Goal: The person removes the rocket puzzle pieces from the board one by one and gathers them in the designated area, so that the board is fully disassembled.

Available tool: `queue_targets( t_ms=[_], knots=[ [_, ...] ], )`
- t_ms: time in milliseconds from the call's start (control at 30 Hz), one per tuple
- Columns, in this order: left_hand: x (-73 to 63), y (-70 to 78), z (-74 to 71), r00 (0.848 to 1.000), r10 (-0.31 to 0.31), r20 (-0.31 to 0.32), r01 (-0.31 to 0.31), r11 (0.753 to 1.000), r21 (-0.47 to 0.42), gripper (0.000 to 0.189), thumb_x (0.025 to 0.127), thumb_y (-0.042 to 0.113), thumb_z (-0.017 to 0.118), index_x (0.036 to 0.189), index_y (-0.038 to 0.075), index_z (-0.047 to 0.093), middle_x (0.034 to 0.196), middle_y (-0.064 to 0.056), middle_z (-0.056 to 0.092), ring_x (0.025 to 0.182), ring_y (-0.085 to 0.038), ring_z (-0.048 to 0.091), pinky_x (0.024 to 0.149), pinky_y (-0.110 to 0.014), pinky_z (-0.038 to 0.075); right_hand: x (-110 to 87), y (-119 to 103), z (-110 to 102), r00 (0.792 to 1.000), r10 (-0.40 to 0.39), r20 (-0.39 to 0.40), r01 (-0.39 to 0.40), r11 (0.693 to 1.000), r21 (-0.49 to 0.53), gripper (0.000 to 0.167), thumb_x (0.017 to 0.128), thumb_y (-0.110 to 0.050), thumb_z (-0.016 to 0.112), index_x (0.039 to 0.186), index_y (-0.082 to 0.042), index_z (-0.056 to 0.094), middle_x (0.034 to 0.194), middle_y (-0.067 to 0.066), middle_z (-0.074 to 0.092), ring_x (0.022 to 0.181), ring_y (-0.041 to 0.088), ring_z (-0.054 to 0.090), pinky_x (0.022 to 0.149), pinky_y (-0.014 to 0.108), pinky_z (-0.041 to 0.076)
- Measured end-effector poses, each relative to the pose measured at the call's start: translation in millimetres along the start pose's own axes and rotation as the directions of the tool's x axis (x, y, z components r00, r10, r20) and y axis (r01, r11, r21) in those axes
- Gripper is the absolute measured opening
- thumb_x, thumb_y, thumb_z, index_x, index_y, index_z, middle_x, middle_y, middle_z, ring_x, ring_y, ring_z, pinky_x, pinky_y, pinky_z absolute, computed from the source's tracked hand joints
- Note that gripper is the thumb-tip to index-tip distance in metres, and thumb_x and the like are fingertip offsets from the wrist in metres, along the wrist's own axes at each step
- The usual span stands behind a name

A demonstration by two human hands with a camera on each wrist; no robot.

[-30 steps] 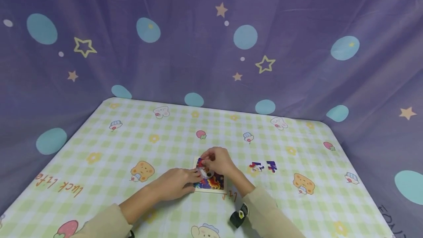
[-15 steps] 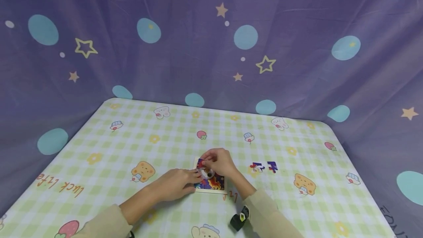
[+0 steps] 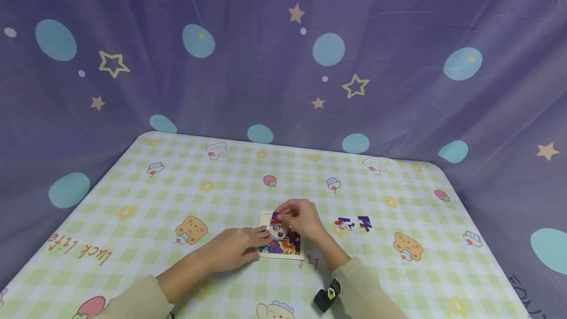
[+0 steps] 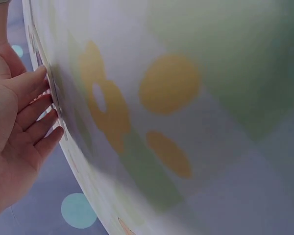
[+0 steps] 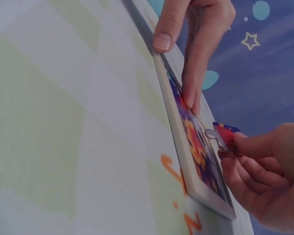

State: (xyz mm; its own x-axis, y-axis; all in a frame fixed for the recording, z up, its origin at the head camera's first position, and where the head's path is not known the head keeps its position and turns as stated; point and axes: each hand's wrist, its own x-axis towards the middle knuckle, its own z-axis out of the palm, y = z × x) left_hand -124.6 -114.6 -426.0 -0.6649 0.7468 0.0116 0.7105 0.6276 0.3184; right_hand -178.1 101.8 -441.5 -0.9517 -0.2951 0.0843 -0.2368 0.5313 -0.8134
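Observation:
A small jigsaw puzzle in a pale tray (image 3: 283, 257) lies on the table in front of me, with colourful pieces filling its lower part. My right hand (image 3: 303, 219) pinches a red and blue puzzle piece (image 5: 226, 134) between thumb and fingers. In the right wrist view this piece is tilted and raised above the puzzle. My left hand (image 3: 235, 249) rests at the tray's left side, fingers extended, their tips on the puzzle. The left wrist view shows this hand (image 4: 19, 122) with fingers loosely straight along the tray's edge.
Two loose puzzle pieces, one red, white and purple (image 3: 344, 224) and one mostly purple (image 3: 364, 223), lie to the right of the tray. A green-checked tablecloth (image 3: 212, 289) covers the table. A purple curtain (image 3: 266, 87) hangs behind it.
My right hand has shifted slightly right with the red and blue piece, baring the tray's upper left corner. The left hand stays nearly in place.

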Motion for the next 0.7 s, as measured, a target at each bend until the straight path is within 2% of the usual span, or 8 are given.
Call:
queue_targets(
  t_ms=[233, 467, 700],
  knots=[
    [0.6, -0.9, 1.0, 1.000, -0.001, -0.002, 0.001, 1.000, 0.009, 0.039, 0.092, 0.026, 0.061, 0.130, 0.014, 0.061, 0.138, -0.005, 0.058, 0.128, -0.025, 0.056, 0.104, -0.044, 0.049, -4.9, 6.7, -12.4, 0.997, 0.079, -0.011, -0.078, 0.997, 0.029, 0.008, 0.086, -0.011, 0.070, 0.093, -0.011, 0.074, 0.085, 0.006, 0.074, 0.067, 0.006, 0.064, 0.060, 0.018, 0.053],
    [1.2, -0.6, -0.9, 1.000, -0.014, 0.000, 0.014, 1.000, -0.004, 0.039, 0.092, 0.026, 0.061, 0.129, 0.014, 0.061, 0.138, -0.005, 0.058, 0.128, -0.025, 0.056, 0.105, -0.045, 0.048, -6.1, 17.7, -27.6, 0.983, 0.173, -0.059, -0.170, 0.984, 0.062, 0.008, 0.083, -0.009, 0.072, 0.091, -0.011, 0.074, 0.081, 0.004, 0.074, 0.067, 0.008, 0.064, 0.061, 0.020, 0.053],
    [-0.2, 1.1, -0.9, 1.000, -0.027, -0.003, 0.027, 0.999, -0.018, 0.039, 0.092, 0.026, 0.061, 0.129, 0.014, 0.061, 0.138, -0.005, 0.057, 0.128, -0.026, 0.056, 0.106, -0.046, 0.047, -9.6, 31.3, -45.1, 0.975, 0.202, -0.095, -0.200, 0.979, 0.034, 0.009, 0.081, -0.008, 0.073, 0.090, -0.009, 0.073, 0.080, 0.004, 0.074, 0.067, 0.008, 0.065, 0.062, 0.020, 0.054]
  ],
)
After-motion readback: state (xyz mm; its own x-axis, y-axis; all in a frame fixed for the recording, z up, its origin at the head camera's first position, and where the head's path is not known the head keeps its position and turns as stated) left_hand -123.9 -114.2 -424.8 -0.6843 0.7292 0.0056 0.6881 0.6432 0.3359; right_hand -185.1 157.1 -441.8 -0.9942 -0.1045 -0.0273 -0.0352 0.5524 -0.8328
